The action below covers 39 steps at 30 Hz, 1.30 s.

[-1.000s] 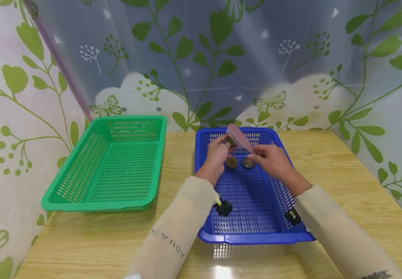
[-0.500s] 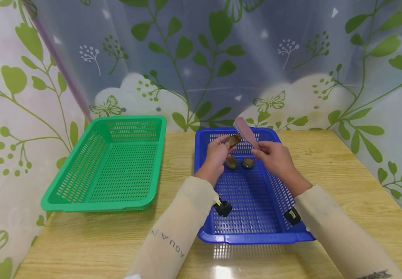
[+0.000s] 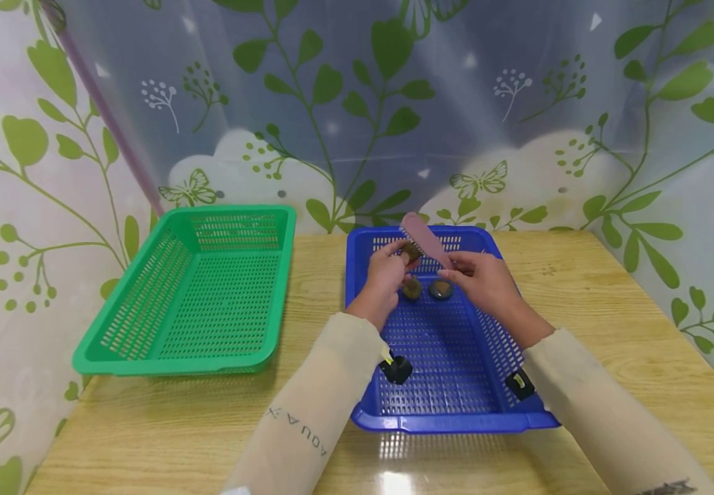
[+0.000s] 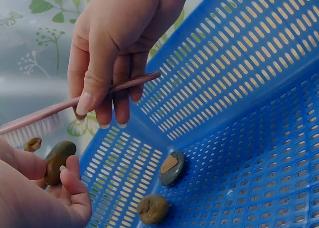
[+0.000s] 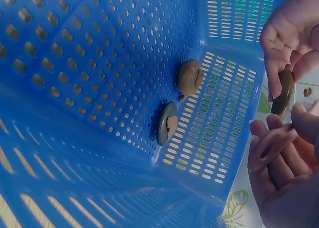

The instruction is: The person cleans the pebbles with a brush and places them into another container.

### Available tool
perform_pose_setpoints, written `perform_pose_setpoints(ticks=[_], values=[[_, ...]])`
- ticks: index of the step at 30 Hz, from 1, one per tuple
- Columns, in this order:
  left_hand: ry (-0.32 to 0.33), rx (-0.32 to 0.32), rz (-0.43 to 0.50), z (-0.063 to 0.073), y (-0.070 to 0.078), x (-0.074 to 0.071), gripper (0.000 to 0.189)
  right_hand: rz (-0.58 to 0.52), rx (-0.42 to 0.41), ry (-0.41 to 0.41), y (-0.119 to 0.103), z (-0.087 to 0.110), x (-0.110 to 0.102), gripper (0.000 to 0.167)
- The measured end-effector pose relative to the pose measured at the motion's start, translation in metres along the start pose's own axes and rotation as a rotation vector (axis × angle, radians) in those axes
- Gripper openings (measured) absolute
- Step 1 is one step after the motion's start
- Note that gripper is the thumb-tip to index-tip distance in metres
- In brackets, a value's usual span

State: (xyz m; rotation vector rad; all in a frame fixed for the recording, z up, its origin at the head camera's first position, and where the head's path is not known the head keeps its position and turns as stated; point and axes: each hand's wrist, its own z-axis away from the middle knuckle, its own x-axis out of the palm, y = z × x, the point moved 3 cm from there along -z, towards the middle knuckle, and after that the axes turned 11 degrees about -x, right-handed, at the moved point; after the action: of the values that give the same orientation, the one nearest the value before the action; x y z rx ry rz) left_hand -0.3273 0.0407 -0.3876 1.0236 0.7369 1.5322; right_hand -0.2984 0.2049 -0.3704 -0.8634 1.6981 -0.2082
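Above the far end of the blue basket [image 3: 456, 423], my left hand [image 3: 384, 282] grips an olive-brown stone [image 4: 60, 161] between fingers and thumb. My right hand [image 3: 487, 282] pinches a pink brush [image 3: 425, 240] by its handle [image 5: 269, 143]. The brush's white bristles [image 4: 32, 131] face down, close to the held stone; contact is unclear. A small brown lump [image 4: 32, 144] shows beside the stone. Two more stones lie in the basket under my hands: a rounded brown stone [image 4: 153, 209] and a flat dark one [image 4: 172, 169] with a tan patch on top.
A green basket [image 3: 276, 302] stands to the left on the wooden table [image 3: 307, 440]. Behind the table hangs a leaf-patterned curtain [image 3: 332, 158]. Black wrist-camera mounts [image 3: 397, 370] sit under both sleeves.
The right hand swung the brush up and right off the stone, then brought it back left over it. The left hand and the two stones in the basket stayed put.
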Motion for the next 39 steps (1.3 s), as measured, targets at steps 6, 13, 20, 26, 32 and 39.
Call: perform_pose_setpoints(ticks=[6, 13, 20, 26, 32, 39], values=[[0.007, 0.013, -0.023, 0.0, 0.0, 0.0, 0.037, 0.013, -0.001, -0.081, 0.001, 0.0, 0.003, 0.037], [0.001, 0.001, -0.015, 0.0, 0.001, 0.001, 0.037, 0.063, 0.034, -0.091, 0.002, 0.001, 0.002, 0.037], [0.001, -0.018, 0.01, -0.001, 0.0, 0.001, 0.038, 0.076, 0.088, -0.047, 0.003, 0.002, -0.003, 0.04], [0.005, -0.017, 0.009, 0.001, 0.001, 0.001, 0.038, 0.078, 0.119, -0.001, 0.001, 0.003, -0.007, 0.042], [0.0, -0.012, 0.008, -0.001, 0.001, 0.002, 0.04, 0.073, 0.106, 0.027, 0.002, 0.002, -0.008, 0.044], [-0.005, -0.006, 0.017, -0.001, 0.0, 0.003, 0.041, 0.056, 0.103, 0.03, 0.002, 0.001, -0.007, 0.045]])
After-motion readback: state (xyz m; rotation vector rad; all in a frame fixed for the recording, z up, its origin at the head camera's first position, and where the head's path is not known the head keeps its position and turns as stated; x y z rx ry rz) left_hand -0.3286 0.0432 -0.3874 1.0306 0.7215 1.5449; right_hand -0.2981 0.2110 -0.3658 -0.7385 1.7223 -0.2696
